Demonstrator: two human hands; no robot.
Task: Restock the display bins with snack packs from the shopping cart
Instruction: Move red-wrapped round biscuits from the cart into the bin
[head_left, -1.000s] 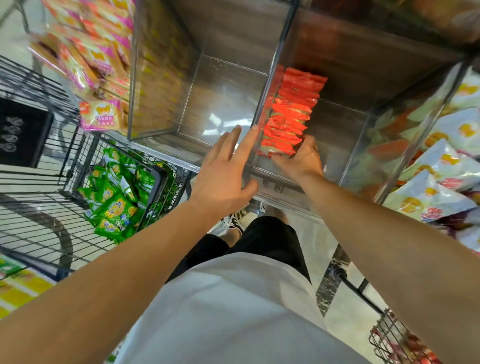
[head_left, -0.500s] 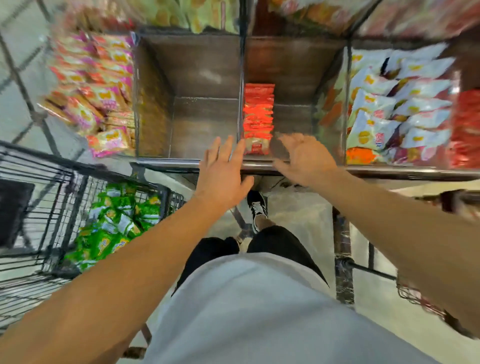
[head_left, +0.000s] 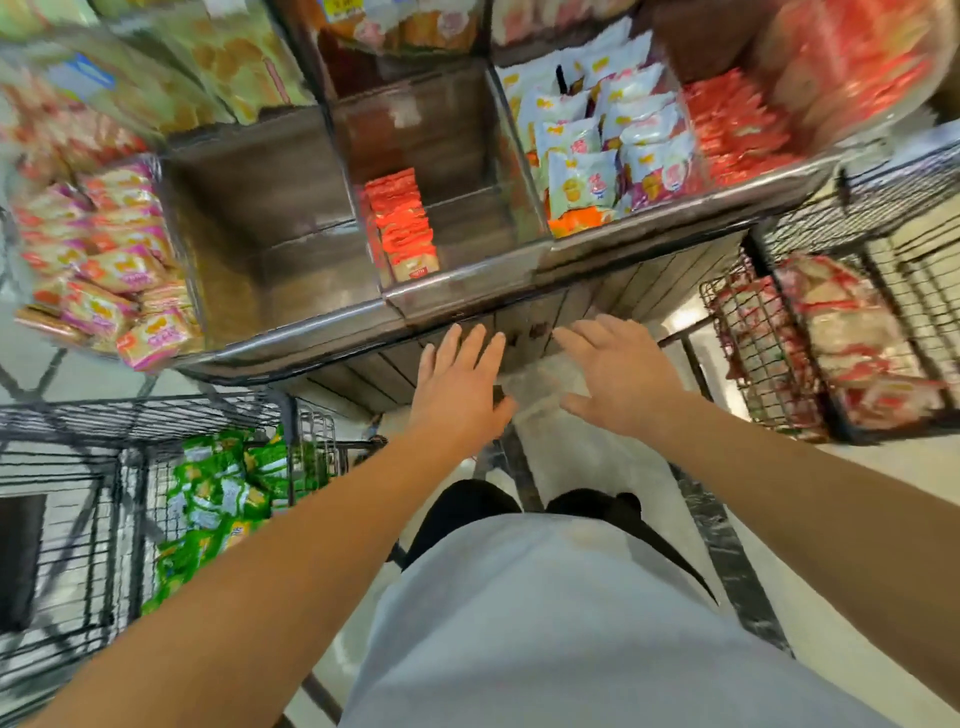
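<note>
A row of red snack packs (head_left: 400, 223) stands on edge along the left wall of a clear display bin (head_left: 467, 280). The bin to its left (head_left: 270, 249) holds nothing. Green snack packs (head_left: 218, 499) lie heaped in the black wire shopping cart (head_left: 83, 415) at lower left. My left hand (head_left: 460, 387) and my right hand (head_left: 618, 376) hover side by side below the bins' front rim, fingers straight and spread, holding nothing. Both are apart from the packs and the bins.
Pink and yellow packs (head_left: 109, 270) fill the bin at far left, white packs (head_left: 602, 150) and red packs (head_left: 737, 124) the bins at right. A wire basket (head_left: 779, 353) of bagged goods stands at right. The wooden shelf front (head_left: 597, 306) is just beyond my fingers.
Both hands have drawn back out of the bin with the red packs and now sit lower, below the shelf rim. The view has pulled away from the bins.
</note>
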